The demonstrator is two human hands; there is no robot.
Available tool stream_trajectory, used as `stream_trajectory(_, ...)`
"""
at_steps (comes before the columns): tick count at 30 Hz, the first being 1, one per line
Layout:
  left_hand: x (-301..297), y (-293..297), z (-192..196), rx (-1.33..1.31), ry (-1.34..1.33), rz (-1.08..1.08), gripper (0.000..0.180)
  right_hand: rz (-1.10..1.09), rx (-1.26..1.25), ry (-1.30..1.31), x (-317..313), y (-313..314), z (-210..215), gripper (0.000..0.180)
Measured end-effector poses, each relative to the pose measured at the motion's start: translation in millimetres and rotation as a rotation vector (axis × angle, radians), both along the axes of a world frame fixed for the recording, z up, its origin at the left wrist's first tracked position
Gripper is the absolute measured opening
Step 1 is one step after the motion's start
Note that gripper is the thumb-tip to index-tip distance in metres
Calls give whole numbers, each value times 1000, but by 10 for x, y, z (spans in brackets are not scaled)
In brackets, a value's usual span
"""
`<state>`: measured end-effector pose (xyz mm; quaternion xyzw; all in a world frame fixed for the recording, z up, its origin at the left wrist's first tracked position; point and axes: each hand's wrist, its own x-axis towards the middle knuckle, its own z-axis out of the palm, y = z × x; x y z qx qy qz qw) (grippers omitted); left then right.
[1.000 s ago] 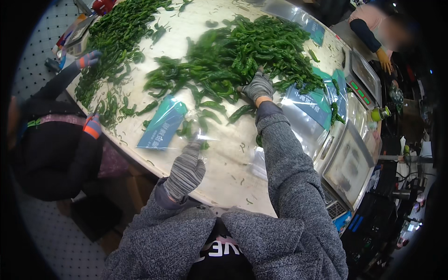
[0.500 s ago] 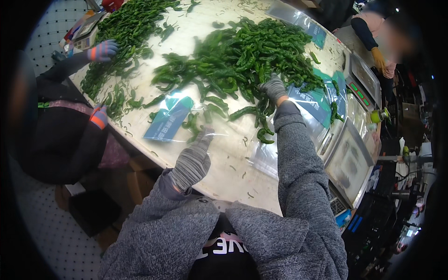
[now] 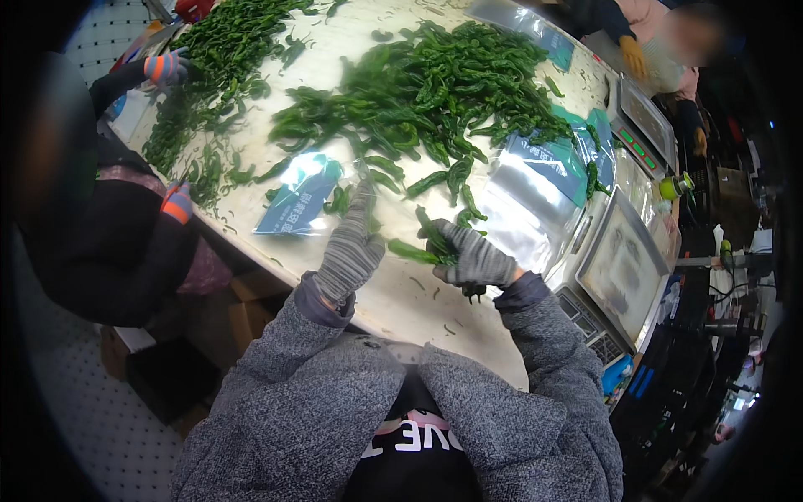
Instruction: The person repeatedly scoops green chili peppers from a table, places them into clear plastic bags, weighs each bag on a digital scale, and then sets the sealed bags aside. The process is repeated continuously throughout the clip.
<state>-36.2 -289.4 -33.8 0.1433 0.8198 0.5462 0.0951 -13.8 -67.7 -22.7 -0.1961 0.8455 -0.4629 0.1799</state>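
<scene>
My right hand [image 3: 481, 258], in a grey striped knit glove, is closed round a handful of green peppers [image 3: 410, 251] above the near part of the table. Their tips poke out to the left and below the glove. My left hand [image 3: 351, 243], gloved alike, grips the near edge of a clear plastic bag [image 3: 299, 201] with blue-green print; its fingertips are partly lost under shiny film. A few peppers [image 3: 338, 201] show at the bag's open end. Beyond both hands a large heap of green peppers [image 3: 443, 92] covers the middle of the white table [image 3: 326, 71].
Flat printed bags [image 3: 544, 180] lie right of the heap. Two scales, one with a lit display [image 3: 637, 146] and one nearer [image 3: 615, 259], line the right edge. At left, a co-worker's gloved hands [image 3: 167, 67] touch another pepper pile [image 3: 234, 42]. Another person stands far right.
My right hand has drawn back from the heap toward me, now carrying peppers. My left hand has moved slightly forward along the bag. The co-worker's upper hand has shifted up and left.
</scene>
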Motion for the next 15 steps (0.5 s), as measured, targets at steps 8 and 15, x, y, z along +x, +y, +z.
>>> stream_trajectory(8, 113, 50, 99, -532, 300, -146, 65, 62, 581, 72, -108, -506, -114, 36)
stream_trajectory(15, 217, 86, 237, -647, 142, -249, 73, 177, -338, -322, -790, -548, -619, 17)
